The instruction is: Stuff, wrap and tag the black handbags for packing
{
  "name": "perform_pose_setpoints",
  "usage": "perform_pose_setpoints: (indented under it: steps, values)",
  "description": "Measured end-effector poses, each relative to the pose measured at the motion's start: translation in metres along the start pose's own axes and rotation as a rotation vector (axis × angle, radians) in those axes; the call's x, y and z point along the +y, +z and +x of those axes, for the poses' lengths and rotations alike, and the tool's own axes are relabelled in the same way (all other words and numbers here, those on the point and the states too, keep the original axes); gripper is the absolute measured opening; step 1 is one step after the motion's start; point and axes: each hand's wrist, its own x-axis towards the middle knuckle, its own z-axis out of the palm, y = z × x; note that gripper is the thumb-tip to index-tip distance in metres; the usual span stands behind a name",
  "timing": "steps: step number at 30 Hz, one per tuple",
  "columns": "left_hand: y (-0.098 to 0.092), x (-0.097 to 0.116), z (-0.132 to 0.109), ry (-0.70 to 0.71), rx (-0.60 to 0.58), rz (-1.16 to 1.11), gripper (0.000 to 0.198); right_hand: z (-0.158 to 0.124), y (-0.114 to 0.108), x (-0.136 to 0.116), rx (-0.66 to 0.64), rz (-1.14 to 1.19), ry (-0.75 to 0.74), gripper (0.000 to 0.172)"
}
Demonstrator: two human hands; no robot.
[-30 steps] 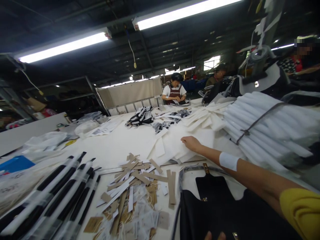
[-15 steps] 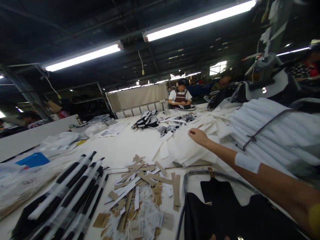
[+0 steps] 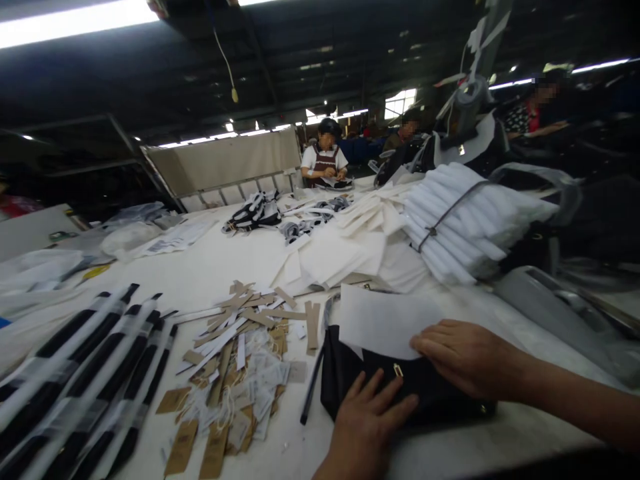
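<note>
A black handbag [image 3: 345, 387] with gold-coloured fittings lies on the white table in front of me. My left hand [image 3: 370, 420] rests on its near side, fingers spread. Between the thumb and fingers of my right hand [image 3: 465, 357] is the right end of a white paper sheet [image 3: 383, 320], which lies over the bag's upper part and hides some of it. A gold clasp [image 3: 398, 370] shows between my two hands. Left of the bag, a dark strap [image 3: 315, 373] hangs down onto the table.
Left of the bag are loose cardboard strips and tags [image 3: 250, 353], then wrapped black-and-white straps [image 3: 85, 380]. White sheets [image 3: 330, 250] lie behind it, beside a tied bundle of white foam rolls [image 3: 460, 213]. A co-worker [image 3: 325, 160] sits at the far end.
My right hand has come back from the white sheet pile to the bag with a paper sheet. My left hand now shows on the bag. The view has turned right and down.
</note>
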Motion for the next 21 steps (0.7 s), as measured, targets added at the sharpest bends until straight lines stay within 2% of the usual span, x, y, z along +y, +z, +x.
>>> perform_pose_setpoints:
  steps: [3, 5, 8, 10, 13, 18, 21]
  values:
    - [-0.025, 0.008, 0.007, -0.089, -0.116, -0.185, 0.053, -0.019, 0.007, -0.023, -0.082, 0.038, 0.049, 0.034]
    - [-0.033, 0.011, 0.013, -0.179, -0.092, -0.38, 0.048, -0.025, 0.012, -0.028, -0.102, 0.046, 0.086, 0.041]
    - [-0.032, 0.011, 0.021, -0.46, 0.087, -0.662, 0.022, -0.027, 0.015, -0.026, -0.111, 0.057, 0.103, 0.036]
    - [-0.027, 0.008, 0.024, -0.659, 0.223, -0.723, 0.018, -0.029, 0.015, -0.023, -0.106, 0.1, 0.118, 0.034]
    - [-0.021, 0.002, 0.026, -0.83, 0.364, -0.707, 0.016, -0.035, 0.016, -0.018, -0.093, 0.225, 0.178, 0.032]
    - [-0.025, 0.002, 0.028, -0.939, 0.559, -0.612, 0.045, -0.046, 0.013, -0.015, -0.11, 0.357, 0.295, 0.031]
    - [-0.031, 0.006, 0.033, -0.89, 0.668, -0.527, 0.052, -0.046, 0.009, -0.015, -0.163, 0.376, 0.289, 0.034]
